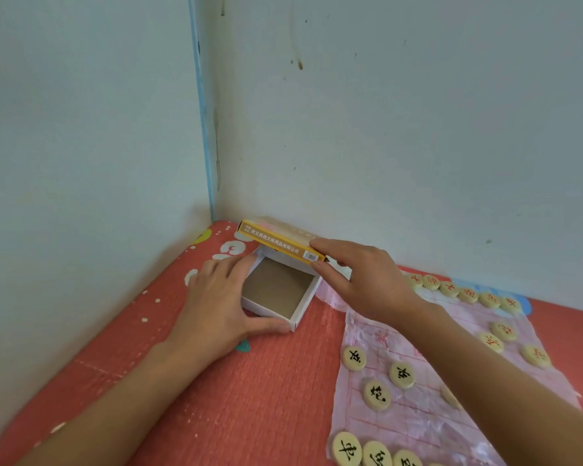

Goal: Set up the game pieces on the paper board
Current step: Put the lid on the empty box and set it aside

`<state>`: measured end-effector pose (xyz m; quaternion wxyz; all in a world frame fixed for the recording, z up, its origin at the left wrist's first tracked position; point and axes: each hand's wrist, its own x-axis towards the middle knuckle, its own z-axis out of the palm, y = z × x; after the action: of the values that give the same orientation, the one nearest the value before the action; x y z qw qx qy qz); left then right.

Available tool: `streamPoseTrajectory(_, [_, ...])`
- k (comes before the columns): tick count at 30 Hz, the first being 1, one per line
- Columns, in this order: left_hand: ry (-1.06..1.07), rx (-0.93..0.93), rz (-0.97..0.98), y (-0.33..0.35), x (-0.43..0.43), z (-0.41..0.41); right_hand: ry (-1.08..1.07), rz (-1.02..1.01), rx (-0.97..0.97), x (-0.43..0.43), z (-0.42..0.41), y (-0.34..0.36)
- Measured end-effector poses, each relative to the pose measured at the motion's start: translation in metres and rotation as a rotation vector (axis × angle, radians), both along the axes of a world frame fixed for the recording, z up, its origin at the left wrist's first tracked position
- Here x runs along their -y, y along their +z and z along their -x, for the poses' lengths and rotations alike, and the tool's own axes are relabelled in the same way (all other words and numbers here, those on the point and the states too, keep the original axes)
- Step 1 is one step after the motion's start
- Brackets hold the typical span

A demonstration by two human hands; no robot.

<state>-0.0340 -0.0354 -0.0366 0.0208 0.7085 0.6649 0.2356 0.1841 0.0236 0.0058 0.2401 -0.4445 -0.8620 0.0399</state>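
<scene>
While round cream game pieces [377, 395] sit on the crinkled pink paper board [418, 418] beneath my right forearm, a careless drag could scatter them. My left hand [216, 307] curls its fingers round the empty white cardboard tray [278, 285], and my right hand [364, 280] pinches its yellow lid [273, 242].

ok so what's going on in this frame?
A person seems to be closing the piece box. Left hand grips the empty white tray; right hand holds the yellow lid tilted over its far edge. Round game pieces already sit on the paper board to the right, on the red mat.
</scene>
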Motion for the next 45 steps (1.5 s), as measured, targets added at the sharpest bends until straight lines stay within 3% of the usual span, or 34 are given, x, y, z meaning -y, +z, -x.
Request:
streamPoseTrajectory(2, [0.037, 0.078, 0.011, 0.001, 0.002, 0.001, 0.008, -0.017, 0.001, 0.001, -0.004, -0.003])
streamPoseTrajectory(7, [0.163, 0.722, -0.033, 0.003, 0.001, 0.010, 0.042, -0.165, -0.021, 0.010, -0.004, -0.016])
streamPoseTrajectory(9, [0.180, 0.837, -0.018, 0.006, 0.001, 0.009, 0.075, -0.245, -0.020, 0.017, 0.000, -0.019])
streamPoseTrajectory(21, [0.144, 0.713, 0.008, 0.003, -0.003, 0.014, 0.130, -0.278, 0.072, 0.030, 0.005, -0.036])
streamPoseTrajectory(36, [0.142, 0.791, -0.037, -0.002, -0.003, 0.016, 0.168, -0.255, 0.056, 0.038, 0.007, -0.031])
streamPoseTrajectory(45, [0.094, 0.632, -0.023, -0.005, -0.004, 0.018, 0.202, -0.246, 0.132, 0.040, 0.005, -0.035])
